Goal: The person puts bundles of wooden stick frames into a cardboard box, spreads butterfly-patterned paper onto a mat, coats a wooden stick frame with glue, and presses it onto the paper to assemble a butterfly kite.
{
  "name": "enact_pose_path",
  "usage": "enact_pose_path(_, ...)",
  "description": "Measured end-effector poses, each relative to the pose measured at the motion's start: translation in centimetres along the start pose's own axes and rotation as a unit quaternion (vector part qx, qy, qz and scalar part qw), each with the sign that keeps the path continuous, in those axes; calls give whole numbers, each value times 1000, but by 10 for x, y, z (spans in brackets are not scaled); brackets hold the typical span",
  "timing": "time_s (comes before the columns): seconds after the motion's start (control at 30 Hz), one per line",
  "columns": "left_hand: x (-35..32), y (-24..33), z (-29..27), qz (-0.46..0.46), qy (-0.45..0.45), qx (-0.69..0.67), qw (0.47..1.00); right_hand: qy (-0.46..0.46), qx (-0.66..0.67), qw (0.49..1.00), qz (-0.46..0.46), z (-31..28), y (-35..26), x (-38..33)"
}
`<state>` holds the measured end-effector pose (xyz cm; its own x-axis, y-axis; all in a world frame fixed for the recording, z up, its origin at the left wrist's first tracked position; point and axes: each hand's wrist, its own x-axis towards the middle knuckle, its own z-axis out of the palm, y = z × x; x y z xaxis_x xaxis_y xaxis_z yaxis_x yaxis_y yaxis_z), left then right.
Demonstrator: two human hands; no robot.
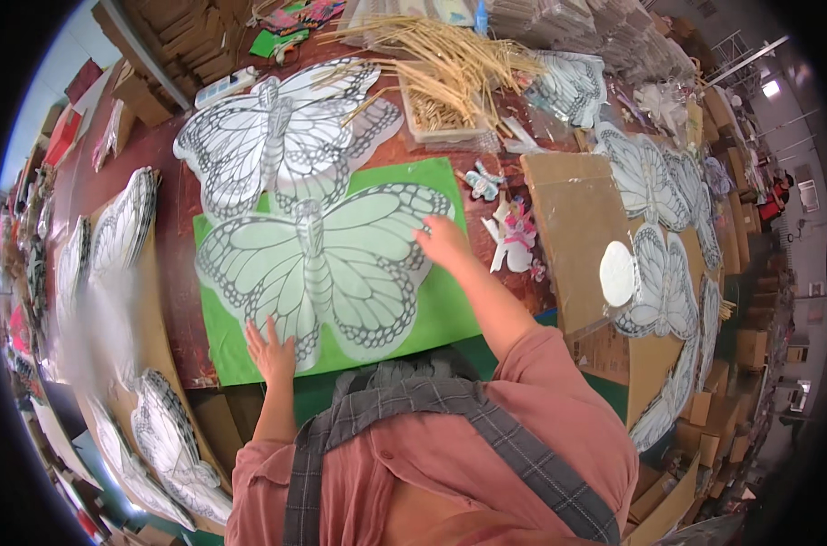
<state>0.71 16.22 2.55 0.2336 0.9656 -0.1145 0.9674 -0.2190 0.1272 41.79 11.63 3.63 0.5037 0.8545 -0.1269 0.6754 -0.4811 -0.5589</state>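
Note:
A translucent white butterfly cutout [363,237] with black wing veins lies on a bright green sheet [445,314]. My left hand [272,353] is open, its fingers spread flat over the lower left wing near the sheet's front edge. At the outer edge of the upper right wing, my right hand [443,242] has its fingers bent together in a pinch on the cutout. Just beyond the green sheet rests a stack of similar butterfly cutouts [241,127], partly overlapped by the one under my hands.
Thin wooden sticks [450,59] lie across a clear tray of short wooden pieces [441,123]. To the right are a brown board [568,237], a white oval disc [617,273] and more butterflies [664,278]. Further butterfly pieces [172,428] sit along the left side.

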Motion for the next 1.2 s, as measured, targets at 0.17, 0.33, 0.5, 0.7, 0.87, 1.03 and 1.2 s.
enact_pose_path(0.17, -43, -6, -3, -58, 36, 27, 997, 211, 206, 955, 9, -83, 35, 128)
enact_pose_path(0.33, -119, 5, -4, -177, 22, 36, 983, 336, 141, 930, 56, -146, 84, 224)
enact_pose_path(0.5, -202, -11, 7, -257, 1, 5, 966, 279, 193, 930, 142, -154, 132, 290)
enact_pose_path(0.7, -262, -13, 8, -363, -74, -25, 929, 298, 130, 933, 152, -134, 148, 311)
enact_pose_path(0.87, -265, -3, 14, -354, -70, -49, 931, 70, 480, 849, 211, -149, 123, 282)
enact_pose_path(1.03, -244, 5, 16, -289, -7, -69, 955, 67, 495, 852, 158, -133, 104, 270)
enact_pose_path(1.2, -244, 4, 21, -323, -27, -80, 943, 45, 512, 845, 146, -117, 77, 246)
